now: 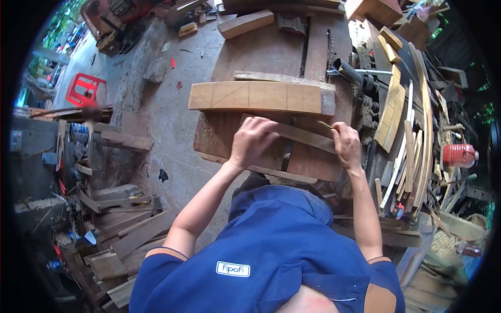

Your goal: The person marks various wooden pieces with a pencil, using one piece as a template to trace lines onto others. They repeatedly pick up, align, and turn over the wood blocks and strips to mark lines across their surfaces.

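Observation:
My right hand [347, 145] pinches a thin pencil [324, 124], its tip pointing left toward a wooden beam. That squared beam [255, 97] lies across the workbench, with straight and diagonal lines drawn on its face. My left hand [254, 140] is held over the near side of the bench, fingers loosely bent and apart, slightly blurred; I see nothing in it. Between my hands a thin wooden strip [305, 136] lies slanted below the beam, its left part partly covered by my left hand. A rough narrow batten [282, 78] rests just behind the beam.
The workbench [261, 52] has a wood block [246, 24] at its far end. Marked curved pieces [391, 117] and long strips are stacked at right, near a red jug [459, 155]. Scrap boards [138, 235] pile at lower left; a red crate [85, 89] stands beyond.

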